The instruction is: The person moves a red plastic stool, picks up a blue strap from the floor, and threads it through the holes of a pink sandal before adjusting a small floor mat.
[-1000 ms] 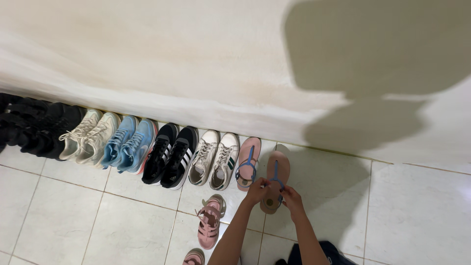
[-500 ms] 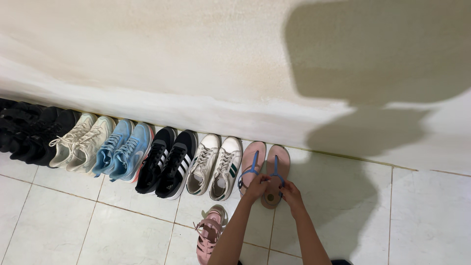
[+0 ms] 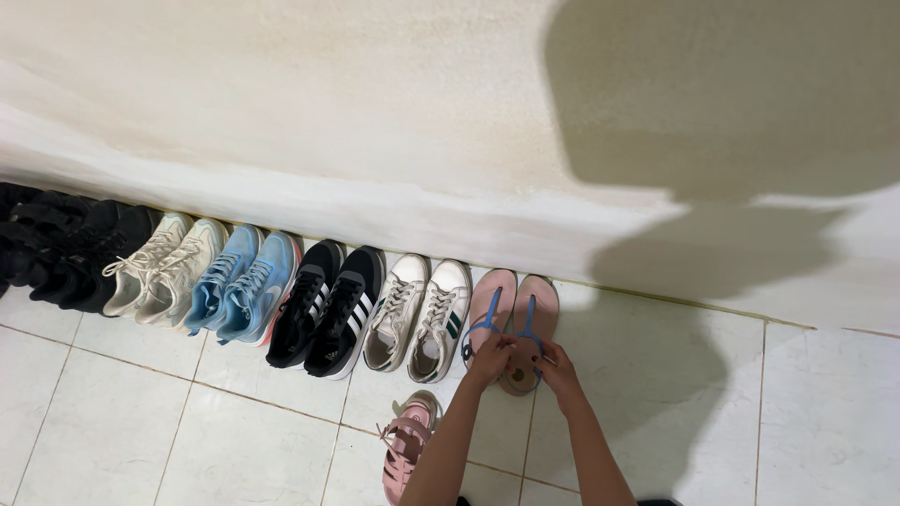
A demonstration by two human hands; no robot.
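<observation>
A: What is the biggest thing, and how do the others lie against it?

B: The cream wall (image 3: 281, 112) fills the top of the view, and a long row of shoes stands at its foot on the white tile floor (image 3: 122, 422), toes to the wall. From the far left along the wall: black shoes (image 3: 66, 253), a beige pair (image 3: 164, 265), a light blue pair (image 3: 244, 286), a black pair with white stripes (image 3: 328, 307), a white pair (image 3: 419, 317), and last the pink flip-flops with blue straps (image 3: 511, 323).

A: And the person's arms?

B: Both forearms reach up from the bottom edge toward the wall and meet at the heel end of the flip-flops. The left hand (image 3: 492, 356) has its fingers curled on the heel of the left flip-flop. The right hand (image 3: 558, 365) is bent at the heel of the right one and touches it; how firmly either hand grips cannot be told.

A: Anything farther from the wall?

B: A pink strapped sandal (image 3: 405, 445) lies alone, one tile row out from the wall, just left of the left forearm. No box or rack holds the shoes.
</observation>
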